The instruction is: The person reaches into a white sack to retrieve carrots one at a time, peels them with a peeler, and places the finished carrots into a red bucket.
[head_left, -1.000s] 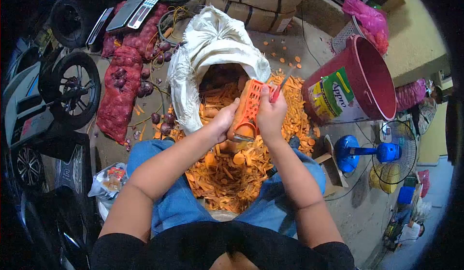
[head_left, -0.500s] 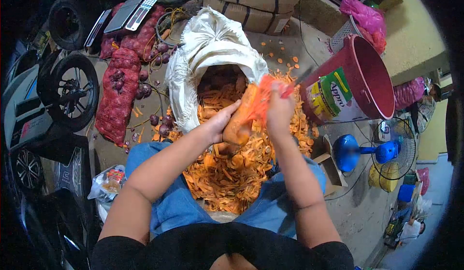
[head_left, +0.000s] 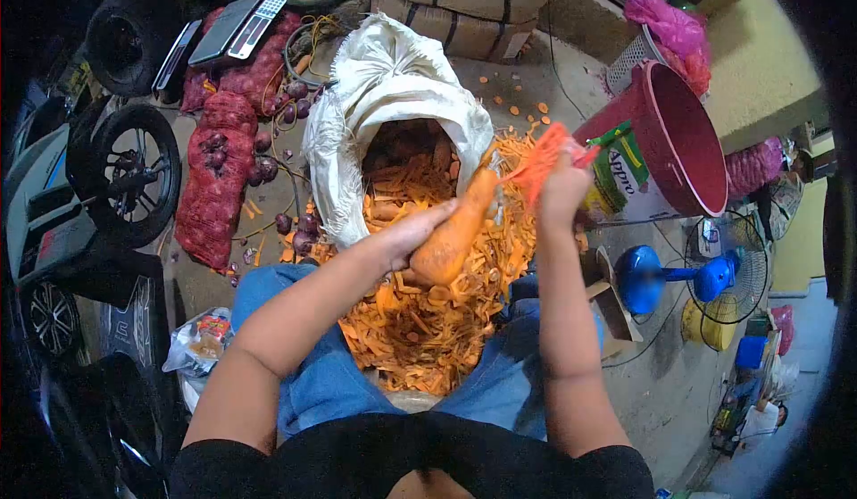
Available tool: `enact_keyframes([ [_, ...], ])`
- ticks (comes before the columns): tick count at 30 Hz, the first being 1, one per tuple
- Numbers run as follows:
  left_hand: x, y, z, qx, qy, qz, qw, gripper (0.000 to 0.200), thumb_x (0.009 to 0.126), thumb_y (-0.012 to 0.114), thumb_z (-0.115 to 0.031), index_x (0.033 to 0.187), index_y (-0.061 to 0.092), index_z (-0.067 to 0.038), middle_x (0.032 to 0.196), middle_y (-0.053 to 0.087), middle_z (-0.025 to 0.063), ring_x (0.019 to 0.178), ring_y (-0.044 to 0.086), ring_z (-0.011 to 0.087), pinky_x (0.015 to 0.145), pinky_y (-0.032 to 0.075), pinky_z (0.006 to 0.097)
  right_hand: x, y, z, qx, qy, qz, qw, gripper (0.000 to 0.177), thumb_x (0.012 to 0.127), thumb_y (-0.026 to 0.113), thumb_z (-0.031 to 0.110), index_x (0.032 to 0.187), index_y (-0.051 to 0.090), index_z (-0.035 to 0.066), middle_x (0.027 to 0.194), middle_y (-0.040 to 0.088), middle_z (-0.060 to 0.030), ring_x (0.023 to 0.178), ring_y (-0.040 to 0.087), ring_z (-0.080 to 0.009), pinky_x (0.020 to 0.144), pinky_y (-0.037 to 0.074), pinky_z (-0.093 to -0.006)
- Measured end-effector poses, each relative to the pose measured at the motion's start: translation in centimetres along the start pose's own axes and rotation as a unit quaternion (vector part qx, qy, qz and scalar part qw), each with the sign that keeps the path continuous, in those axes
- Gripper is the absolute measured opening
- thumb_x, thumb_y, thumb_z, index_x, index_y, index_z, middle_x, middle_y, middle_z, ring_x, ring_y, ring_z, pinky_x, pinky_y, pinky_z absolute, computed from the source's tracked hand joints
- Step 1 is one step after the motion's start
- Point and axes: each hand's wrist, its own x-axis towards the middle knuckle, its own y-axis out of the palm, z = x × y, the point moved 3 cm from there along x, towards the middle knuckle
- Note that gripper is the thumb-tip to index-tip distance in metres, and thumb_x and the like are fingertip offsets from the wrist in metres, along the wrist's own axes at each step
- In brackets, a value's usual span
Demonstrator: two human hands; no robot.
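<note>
My left hand (head_left: 418,235) is closed around the thick end of a large carrot (head_left: 457,238), whose narrow end points up and away to the right. My right hand (head_left: 564,191) is closed on a bright red-orange tool (head_left: 548,162), smeared by motion, its exact kind unclear. The tool is just right of the carrot's narrow end. Below both hands a heap of orange carrot peelings (head_left: 420,329) lies between my knees. Beyond the carrot, a white woven sack (head_left: 393,79) lies with its mouth toward me, with carrots and peelings inside.
A tilted red bucket (head_left: 683,133) stands close to my right hand. Beyond it is a blue fan (head_left: 641,280). To the left lie red net bags of onions (head_left: 219,178) and a scale (head_left: 239,30), near a motorbike wheel (head_left: 134,160). Cardboard boxes (head_left: 464,8) are at the back.
My right hand has moved right with the red-orange tool, away from the carrot's side. The carrot, still in my left hand, shows more of its length.
</note>
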Motion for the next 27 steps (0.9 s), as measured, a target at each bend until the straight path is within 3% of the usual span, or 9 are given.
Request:
enact_keyframes([
  [3,0.0,0.3,-0.9,-0.117,0.022,-0.047,0.992,0.04,0.082,0.032,-0.04,0.103,0.044,-0.008,0.088,0.054,0.0057,0.071,0.055,0.0141,0.06,0.047,0.0296,-6.5,2.2,5.1,0.02,-0.009,0.132,0.991,0.017,0.079,0.044,0.016,0.074,0.049,0.0,0.06,0.05,-0.0076,0.055,0.047,-0.015,0.052,0.037,-0.0285],
  [7,0.4,0.1,-0.7,-0.006,0.103,-0.115,0.988,0.037,0.083,0.032,-0.036,0.1,0.046,-0.006,0.088,0.055,0.0072,0.071,0.056,0.0156,0.063,0.046,0.0276,-7.9,3.1,4.5,-0.063,-0.026,0.203,0.977,0.016,0.079,0.042,0.015,0.075,0.048,0.0,0.056,0.048,-0.012,0.055,0.047,-0.016,0.05,0.036,-0.0304],
  [9,0.5,0.2,-0.7,0.007,0.137,-0.087,0.987,0.035,0.084,0.031,-0.032,0.1,0.047,-0.005,0.086,0.056,0.0065,0.072,0.056,0.0148,0.064,0.046,0.0253,-6.1,2.7,3.3,-0.045,-0.034,0.138,0.989,0.019,0.079,0.043,0.016,0.072,0.047,-0.001,0.06,0.049,-0.0125,0.056,0.047,-0.018,0.052,0.036,-0.0319],
  [14,-0.1,0.8,0.3,0.06,0.037,-0.004,0.997,0.037,0.084,0.029,-0.033,0.103,0.044,-0.005,0.091,0.054,0.0077,0.076,0.055,0.0139,0.068,0.045,0.0272,2.4,-1.5,-3.2,-0.078,0.063,-0.068,0.993,0.019,0.08,0.043,0.016,0.073,0.046,-0.002,0.064,0.051,-0.0084,0.058,0.047,-0.0159,0.055,0.037,-0.0305],
  [16,-0.6,0.9,-0.5,0.021,-0.025,-0.018,0.999,0.041,0.083,0.032,-0.037,0.105,0.042,-0.005,0.093,0.053,0.0092,0.079,0.054,0.0157,0.068,0.045,0.0291,0.9,-1.0,0.4,-0.003,0.046,-0.033,0.998,0.019,0.08,0.043,0.015,0.073,0.046,-0.002,0.064,0.05,-0.0074,0.058,0.046,-0.0154,0.055,0.038,-0.0299],
  [18,0.4,-0.6,-0.7,-0.029,-0.003,-0.013,0.999,0.041,0.082,0.032,-0.038,0.105,0.042,-0.005,0.092,0.053,0.0094,0.078,0.054,0.0167,0.067,0.045,0.0296,-1.8,0.5,2.7,0.088,-0.032,0.015,0.996,0.017,0.08,0.043,0.015,0.075,0.047,-0.001,0.064,0.05,-0.0046,0.058,0.046,-0.0147,0.056,0.038,-0.0287],
  [22,0.4,0.2,-1.3,-0.078,0.056,-0.05,0.994,0.038,0.083,0.031,-0.035,0.105,0.042,-0.006,0.09,0.053,0.0097,0.076,0.055,0.0183,0.067,0.046,0.0298,-7.8,2.5,4.7,-0.004,0.018,0.197,0.98,0.017,0.079,0.043,0.015,0.074,0.048,0.0,0.064,0.051,-0.0104,0.058,0.048,-0.0171,0.055,0.038,-0.0302],
  [25,0.5,0.4,-1.1,-0.038,0.077,-0.103,0.991,0.035,0.084,0.029,-0.031,0.107,0.041,-0.007,0.09,0.054,0.0091,0.074,0.055,0.0174,0.065,0.046,0.0278,-6.7,2.8,4.1,-0.032,0.054,0.179,0.982,0.016,0.078,0.044,0.014,0.073,0.048,-0.001,0.064,0.05,-0.0135,0.058,0.048,-0.0185,0.055,0.037,-0.0314],
  [27,1.0,0.2,-1.1,0.047,0.124,0.016,0.991,0.036,0.085,0.029,-0.03,0.111,0.039,-0.007,0.093,0.053,0.0081,0.076,0.055,0.0153,0.067,0.045,0.0259,-4.1,2.2,2.4,-0.052,-0.051,0.067,0.995,0.016,0.077,0.045,0.014,0.072,0.048,-0.002,0.062,0.052,-0.0116,0.056,0.048,-0.02,0.053,0.037,-0.0328],
])
